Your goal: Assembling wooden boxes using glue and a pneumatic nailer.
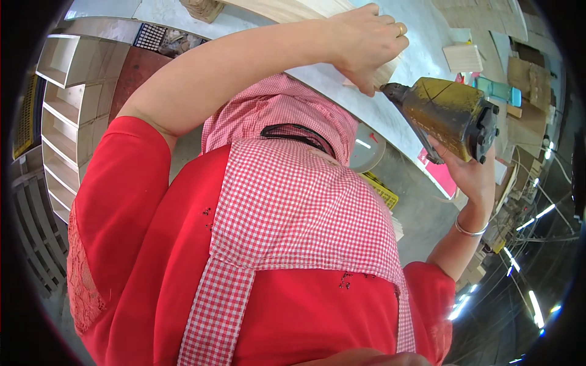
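Pale worktable is spanning the upper frame, where the left hand is resting over a wooden board, apparently for steadying, its grip hidden; upper right, the right hand is holding a yellow nail gun, nose seemingly pointing woodward, no writing showing legibly

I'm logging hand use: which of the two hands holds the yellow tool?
The right hand: it grips the yellow tool and has a silvery bangle on its wrist. The left hand, wearing a ring, is near the tool's tip instead.
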A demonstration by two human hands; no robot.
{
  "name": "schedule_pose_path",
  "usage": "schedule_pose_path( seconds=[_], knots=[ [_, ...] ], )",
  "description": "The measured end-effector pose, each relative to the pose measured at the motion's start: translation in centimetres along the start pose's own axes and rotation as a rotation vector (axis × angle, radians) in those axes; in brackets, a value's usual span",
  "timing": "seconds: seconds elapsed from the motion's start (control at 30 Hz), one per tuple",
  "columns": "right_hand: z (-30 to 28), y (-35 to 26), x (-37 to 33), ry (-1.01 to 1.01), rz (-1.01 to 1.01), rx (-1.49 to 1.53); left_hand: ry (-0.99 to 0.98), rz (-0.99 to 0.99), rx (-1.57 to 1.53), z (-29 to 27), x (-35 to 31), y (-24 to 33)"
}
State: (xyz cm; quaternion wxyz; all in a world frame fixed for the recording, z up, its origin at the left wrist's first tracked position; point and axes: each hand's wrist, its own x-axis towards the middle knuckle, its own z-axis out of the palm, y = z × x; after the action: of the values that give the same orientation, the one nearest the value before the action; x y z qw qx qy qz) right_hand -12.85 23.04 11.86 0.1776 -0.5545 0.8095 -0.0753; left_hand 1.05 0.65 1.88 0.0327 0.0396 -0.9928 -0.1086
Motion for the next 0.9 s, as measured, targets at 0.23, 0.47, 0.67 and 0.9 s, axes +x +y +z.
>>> schedule_pose_path(
  seconds=[0.23,0.47,0.67,0.9],
  knots=[
    [-0.1,0.3,2.3,0.169,0.116,0.275,0.091,-0.111,0.393,2.3,-0.4,1.1],
    [-0.7,1.2,4.3,0.100,0.177,0.352,0.047,0.041,-0.085,2.8,0.1,-0.8],
    [-1.1,1.1,5.2,0.023,0.136,0.247,0.041,0.034,-0.101,2.9,0.1,-0.8],
    [-1.2,1.4,5.6,-0.004,0.149,0.306,0.046,0.045,-0.113,3.0,-0.1,-0.7]
  ],
)
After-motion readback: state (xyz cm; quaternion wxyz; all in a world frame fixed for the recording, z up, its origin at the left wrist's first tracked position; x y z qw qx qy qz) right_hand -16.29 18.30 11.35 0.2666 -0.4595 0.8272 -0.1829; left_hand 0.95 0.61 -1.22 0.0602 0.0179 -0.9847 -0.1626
